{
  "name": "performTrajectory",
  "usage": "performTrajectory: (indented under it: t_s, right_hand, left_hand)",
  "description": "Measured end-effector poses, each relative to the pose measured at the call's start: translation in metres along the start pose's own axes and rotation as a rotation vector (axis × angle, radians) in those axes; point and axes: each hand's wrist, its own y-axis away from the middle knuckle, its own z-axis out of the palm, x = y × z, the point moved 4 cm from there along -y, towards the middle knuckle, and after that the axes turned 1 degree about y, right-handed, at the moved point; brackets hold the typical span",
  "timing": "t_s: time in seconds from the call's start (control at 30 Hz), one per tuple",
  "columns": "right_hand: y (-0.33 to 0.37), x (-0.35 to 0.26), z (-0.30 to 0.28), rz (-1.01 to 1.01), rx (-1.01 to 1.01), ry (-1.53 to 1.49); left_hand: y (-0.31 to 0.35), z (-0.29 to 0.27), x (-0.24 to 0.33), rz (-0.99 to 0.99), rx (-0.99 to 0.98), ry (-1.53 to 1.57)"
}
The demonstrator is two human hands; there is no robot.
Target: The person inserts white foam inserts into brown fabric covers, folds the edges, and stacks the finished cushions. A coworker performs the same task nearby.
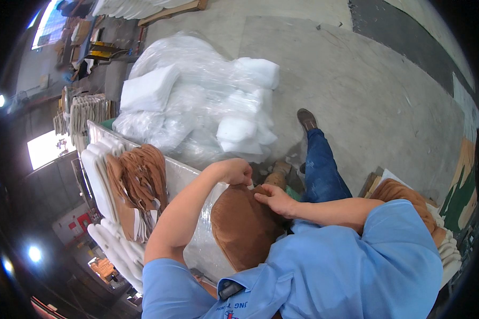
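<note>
A rounded brown fabric cushion (245, 226) with a seam along its side rests against the front of my body, at the edge of a pale table (199, 239). My left hand (234, 171) is closed at the cushion's far edge, its fingers bent down and pinching the brown fabric. Close beside it, my right hand (275, 199) grips the same edge between thumb and fingers. Whatever lies under the fingertips is too small to make out. Left of my left forearm sits a stack of brown fabric covers (138, 178).
White foam pads (98, 175) stand along the table's left side. Beyond the table, a large heap of white foam in clear plastic (191, 101) lies on the grey floor (367, 106). More brown covers (396, 191) are piled at my right. A wooden pallet (173, 11) is far off.
</note>
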Motion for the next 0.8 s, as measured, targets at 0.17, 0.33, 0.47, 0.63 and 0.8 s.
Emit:
performTrajectory:
  t_s: [0.17, 0.33, 0.47, 0.63, 0.8]
  right_hand:
    - [-0.007, -0.009, 0.006, 0.006, 0.084, 0.137]
    - [-0.018, -0.013, 0.000, -0.040, 0.256, 0.209]
    - [-0.032, -0.020, -0.003, -0.021, 0.351, 0.295]
    - [-0.062, 0.003, 0.000, 0.113, 0.414, 0.060]
    - [-0.084, 0.012, 0.005, 0.327, 0.339, -0.155]
  left_hand:
    - [0.003, 0.011, -0.014, 0.071, 0.184, 0.216]
    - [0.001, 0.026, -0.034, 0.139, 0.434, 0.531]
    - [-0.009, 0.052, -0.056, 0.076, 0.525, 0.986]
    - [-0.022, 0.094, -0.078, 0.002, 0.575, 1.547]
    - [-0.057, 0.138, -0.103, -0.040, 0.831, 1.569]
